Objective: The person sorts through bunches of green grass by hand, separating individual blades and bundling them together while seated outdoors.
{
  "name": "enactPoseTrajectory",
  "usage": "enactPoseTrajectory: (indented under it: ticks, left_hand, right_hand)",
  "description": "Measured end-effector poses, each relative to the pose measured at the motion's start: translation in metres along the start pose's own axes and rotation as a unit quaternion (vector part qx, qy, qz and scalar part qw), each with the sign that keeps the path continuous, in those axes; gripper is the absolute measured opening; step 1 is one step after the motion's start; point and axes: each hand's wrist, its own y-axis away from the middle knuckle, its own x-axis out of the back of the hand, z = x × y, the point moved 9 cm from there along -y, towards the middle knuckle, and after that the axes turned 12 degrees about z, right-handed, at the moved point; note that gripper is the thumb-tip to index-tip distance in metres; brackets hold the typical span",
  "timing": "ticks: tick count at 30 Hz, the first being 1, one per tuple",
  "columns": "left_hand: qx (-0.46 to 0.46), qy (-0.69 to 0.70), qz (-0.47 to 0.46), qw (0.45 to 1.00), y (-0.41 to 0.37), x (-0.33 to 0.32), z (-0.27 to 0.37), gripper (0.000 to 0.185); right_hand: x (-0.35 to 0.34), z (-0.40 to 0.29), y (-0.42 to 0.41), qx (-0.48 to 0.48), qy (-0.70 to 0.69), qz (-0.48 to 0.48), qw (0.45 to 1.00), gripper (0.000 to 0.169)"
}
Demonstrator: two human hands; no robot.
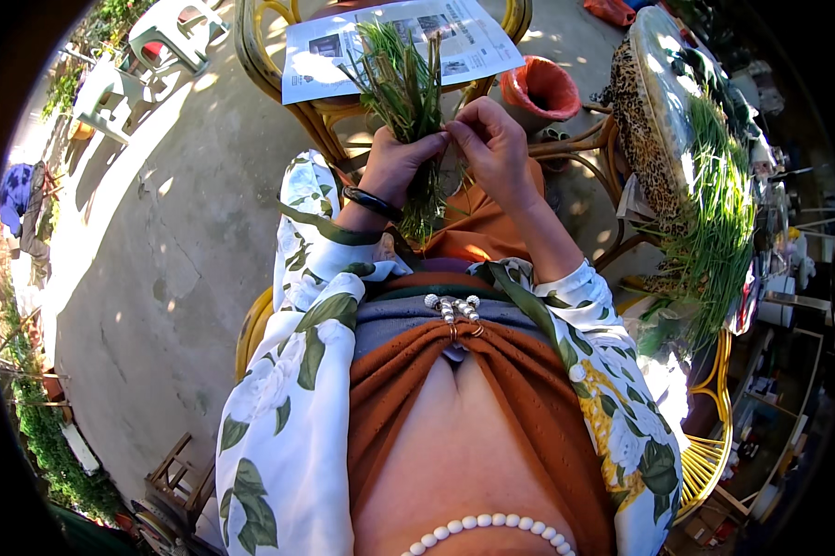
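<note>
A bundle of grass-like green stalks (407, 87) stands in front of my lap, cut ends and green blades mixed at its top. My left hand (400, 156) is wrapped around the bundle, thumb across its front. Below the grip, the leafy lower part (424, 208) hangs over my orange-brown clothing. My right hand (490, 149) is beside it, thumb and forefinger pinched close to my left thumb tip. Whether a thin strand is between those fingertips is too small to tell.
Ahead, a newspaper sheet (362, 69) lies on a rattan chair (257, 52). Right of it stands a bin with a red liner (546, 87). More long greens (716, 208) spread over a table with a leopard-print cover (639, 132). Plastic stools (171, 35) stand at far left.
</note>
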Motion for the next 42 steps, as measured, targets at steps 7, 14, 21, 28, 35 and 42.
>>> enactPoseTrajectory:
  ticks: [7, 14, 21, 28, 35, 42]
  left_hand:
    - [-0.012, -0.006, -0.03, 0.999, -0.007, 0.001, 0.0, 0.014]
    - [-0.034, -0.011, 0.005, 0.999, -0.01, 0.007, 0.004, 0.012]
    - [-0.015, 0.001, -0.022, 1.0, -0.008, -0.001, 0.002, 0.014]
    - [-0.004, 0.02, -0.006, 1.0, -0.006, -0.004, 0.001, 0.015]
    - [0.014, 0.079, 0.01, 0.997, -0.009, -0.001, -0.012, 0.017]
    - [0.036, 0.078, -0.028, 0.996, -0.01, -0.002, -0.014, 0.021]
  right_hand:
    - [0.001, 0.001, 0.0, 0.011, -0.021, 0.021, 0.999, 0.006]
    - [0.001, 0.011, 0.002, -0.048, -0.047, -0.012, 0.998, 0.007]
    - [0.0, 0.025, 0.002, -0.099, -0.078, -0.013, 0.992, 0.007]
    - [0.0, 0.025, 0.002, -0.09, -0.056, 0.014, 0.994, 0.005]
    - [-0.003, 0.026, 0.005, -0.109, -0.122, 0.069, 0.984, 0.008]
    - [-0.007, 0.025, 0.007, -0.126, -0.093, 0.041, 0.987, 0.004]
